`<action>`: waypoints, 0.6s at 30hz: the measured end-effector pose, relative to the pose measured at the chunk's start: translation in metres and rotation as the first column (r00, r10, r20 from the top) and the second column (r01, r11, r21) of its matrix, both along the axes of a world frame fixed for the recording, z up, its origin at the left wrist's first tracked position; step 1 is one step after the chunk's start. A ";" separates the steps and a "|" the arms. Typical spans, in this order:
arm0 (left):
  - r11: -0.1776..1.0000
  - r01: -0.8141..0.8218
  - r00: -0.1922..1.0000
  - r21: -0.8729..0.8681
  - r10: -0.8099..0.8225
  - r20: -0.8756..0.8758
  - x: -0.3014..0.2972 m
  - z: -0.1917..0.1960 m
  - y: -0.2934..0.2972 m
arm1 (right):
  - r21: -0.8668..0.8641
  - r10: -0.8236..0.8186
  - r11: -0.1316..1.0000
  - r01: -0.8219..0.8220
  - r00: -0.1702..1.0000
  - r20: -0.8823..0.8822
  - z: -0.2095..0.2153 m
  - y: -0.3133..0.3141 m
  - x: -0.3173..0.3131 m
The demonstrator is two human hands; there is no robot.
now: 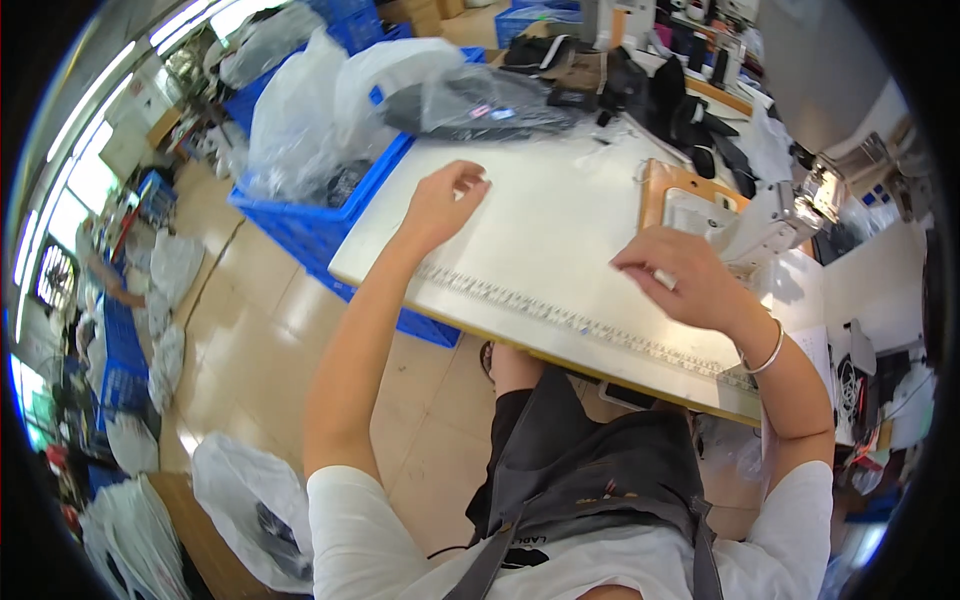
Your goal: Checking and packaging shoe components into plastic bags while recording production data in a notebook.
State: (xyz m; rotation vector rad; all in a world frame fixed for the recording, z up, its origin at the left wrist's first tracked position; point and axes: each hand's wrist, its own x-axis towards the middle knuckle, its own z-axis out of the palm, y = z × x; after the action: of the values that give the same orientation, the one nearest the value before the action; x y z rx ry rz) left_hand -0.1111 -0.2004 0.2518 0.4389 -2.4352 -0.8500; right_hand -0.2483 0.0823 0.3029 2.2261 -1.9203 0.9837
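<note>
My left hand (447, 205) hovers over the left part of the white table (540, 215), its fingers loosely bent and nothing visible in them. Farther right, my right hand (690, 275) is raised above the table near the sewing machine (775, 220), with a gap between thumb and bent fingers. I see nothing in this hand either, and a bracelet rings its wrist. A ruler strip (560, 322) runs along the table's near edge, below both hands. An orange-brown plate (655, 190) lies by the machine, just beyond my right hand.
At the left of the table stands a blue crate (300, 225) with clear plastic bags (310, 110). A bagged dark bundle (470, 108) and black pieces (690, 125) crowd the far edge. A white bag (245, 490) sits at lower left. Another person's arm (120, 285) shows far left.
</note>
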 end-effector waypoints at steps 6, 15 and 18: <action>0.825 -0.086 0.996 -0.559 0.093 -0.015 -0.140 -0.014 -0.032 | -0.014 0.038 0.999 -0.040 0.988 -0.150 0.026 0.051 -0.008; 0.439 -0.153 0.921 -0.885 0.388 0.034 -0.225 -0.067 -0.084 | 0.036 -0.223 0.974 0.225 0.973 -0.066 0.034 0.145 -0.024; 0.657 -0.058 0.958 -0.752 0.248 0.143 -0.225 -0.051 -0.093 | 0.019 -0.279 0.960 0.278 0.959 0.048 0.030 0.158 -0.030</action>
State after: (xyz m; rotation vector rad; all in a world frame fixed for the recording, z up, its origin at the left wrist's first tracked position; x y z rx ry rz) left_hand -0.3363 -0.2935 0.2010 0.4261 -2.6401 0.3378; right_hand -0.2783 0.2401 0.3326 1.8802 -2.1884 0.9933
